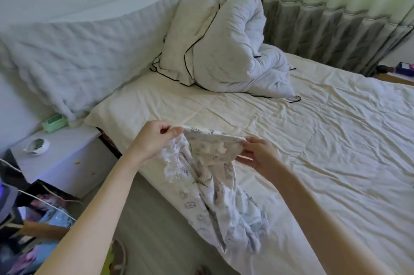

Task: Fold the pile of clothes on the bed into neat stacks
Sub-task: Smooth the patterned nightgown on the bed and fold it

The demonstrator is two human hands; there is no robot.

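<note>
A white garment point(212, 185) with a small grey print and a lace trim hangs between my two hands over the near edge of the bed point(313, 151). My left hand point(152, 140) pinches the left end of its top hem. My right hand point(257, 153) holds the right end of that hem. The top edge is stretched taut between them. The rest of the cloth hangs down crumpled, and its lower part lies on the cream sheet.
A bunched white duvet point(235, 50) and a pillow point(179, 50) sit at the head of the bed. A padded headboard point(78, 50) runs along the left. A white nightstand point(62, 158) with a green pack point(54, 122) stands at left, bags point(33, 230) on the floor below.
</note>
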